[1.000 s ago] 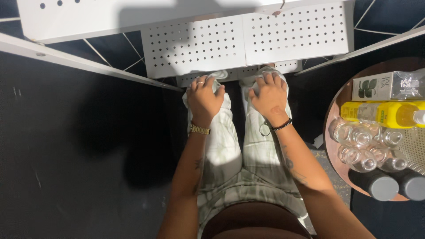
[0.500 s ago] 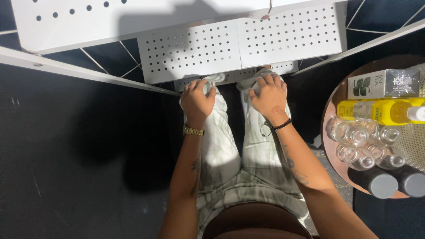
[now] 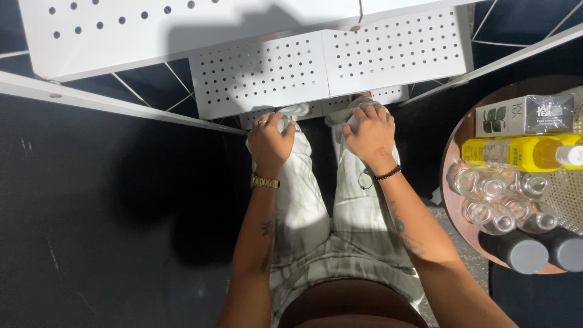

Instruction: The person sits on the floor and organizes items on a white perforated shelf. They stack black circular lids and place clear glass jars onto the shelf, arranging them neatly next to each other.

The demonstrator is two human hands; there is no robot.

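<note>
1. Looks like a lounge or café corner: dark floor [image 3: 91, 231], white perforated metal shelves [image 3: 328, 67].
2. A round side table [image 3: 452, 194] carries clear glasses [image 3: 492, 200], a yellow bottle [image 3: 522, 153] and boxes [image 3: 525, 115].

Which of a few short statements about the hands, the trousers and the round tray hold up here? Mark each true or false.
1. Both hands rest low on the trouser legs. True: the left hand and the right hand each lie on the pale patterned trousers.
2. The right hand holds a bottle. False: it lies on the trouser cloth; the yellow bottles lie on the round tray.
3. A gold watch is on the left wrist. True.
4. The white perforated shelf lies on the tray. False: it stands ahead of the hands, apart from the tray.
5. Clear glass jars sit on the tray. True.
</note>
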